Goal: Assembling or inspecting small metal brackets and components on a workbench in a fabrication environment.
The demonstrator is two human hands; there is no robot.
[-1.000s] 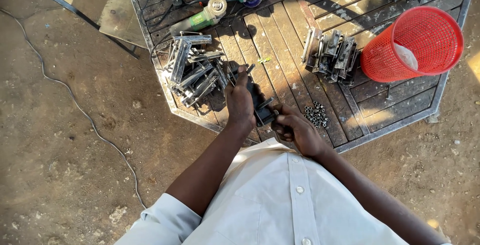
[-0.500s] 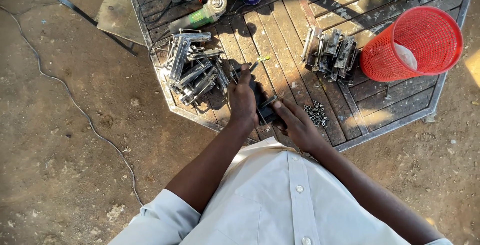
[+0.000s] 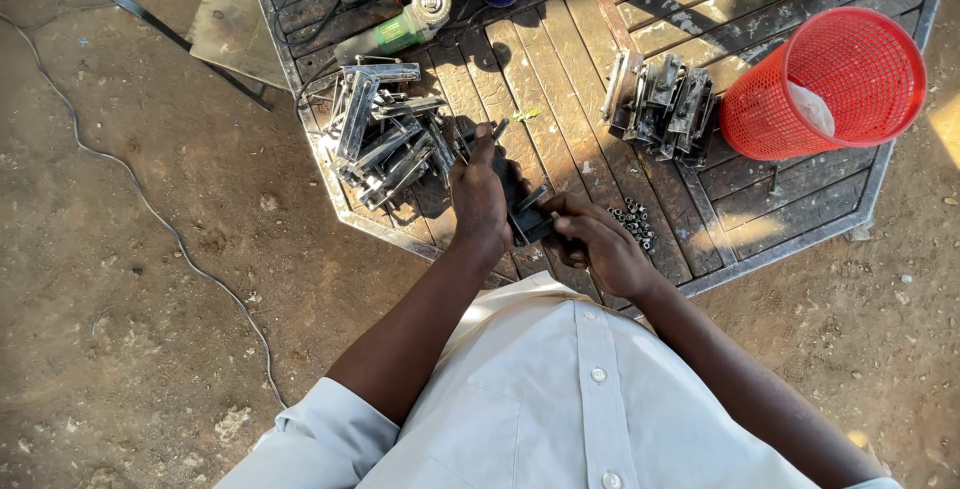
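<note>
Metal part: a small dark bracket-like piece [image 3: 528, 217] held between both hands, above the near edge of the wooden octagonal table [image 3: 600, 99].
Left hand: the left hand [image 3: 482, 194] is closed around the far end of the piece, fingers curled tight, thumb pointing to the far side.
Right hand: the right hand [image 3: 600, 247] pinches the near end, fingers bent; what is under the fingertips I cannot tell.
Step in hand: it seems a fitting or assembling of the piece, hand against hand.
Next move: probably needs a steady grip and a fastener from the small pile of nuts [image 3: 633, 222] just right.
Around: heap of similar metal parts [image 3: 385, 134] on the left, second stack [image 3: 660, 104] further right, red basket [image 3: 825, 84], green angle grinder [image 3: 405, 24] far.
</note>
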